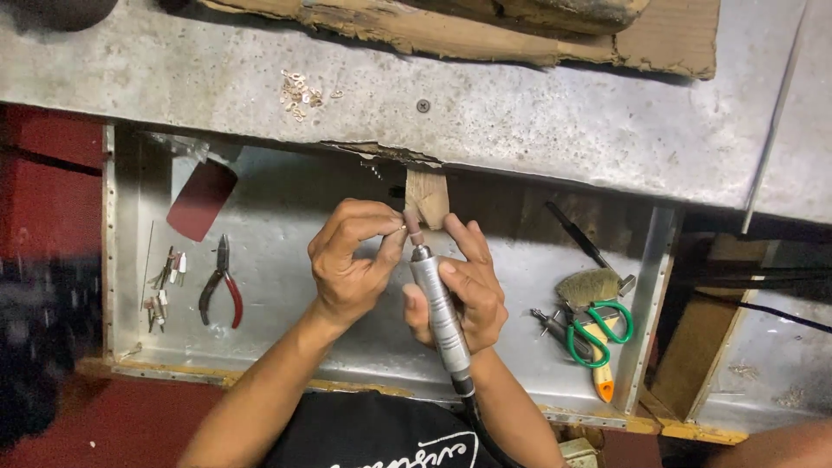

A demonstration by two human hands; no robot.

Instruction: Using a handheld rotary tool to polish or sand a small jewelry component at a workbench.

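Steel rotary handpiece point(440, 316) gripped in right hand point(464, 290); left hand point(351, 260) pinched on something tiny at its tip, beside wooden peg point(427, 198).

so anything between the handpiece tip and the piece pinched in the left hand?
Nothing visible. The rotary handpiece in the right hand has its tip right at the left hand's fingertips, by the wooden peg.

- Your left hand point(351, 260) and right hand point(459, 290) meet at frame centre, over the tray point(286, 347).
- The rotary handpiece point(440, 316) lies in your right hand, tip touching the wooden peg point(427, 198) just behind.
- Pliers point(220, 282) lie in the tray's left part, small bits point(165, 286), possibly burrs, left of them.
- Brush point(592, 286) and scissors point(598, 334) lie at right.
- The bench top point(520, 121) runs behind.
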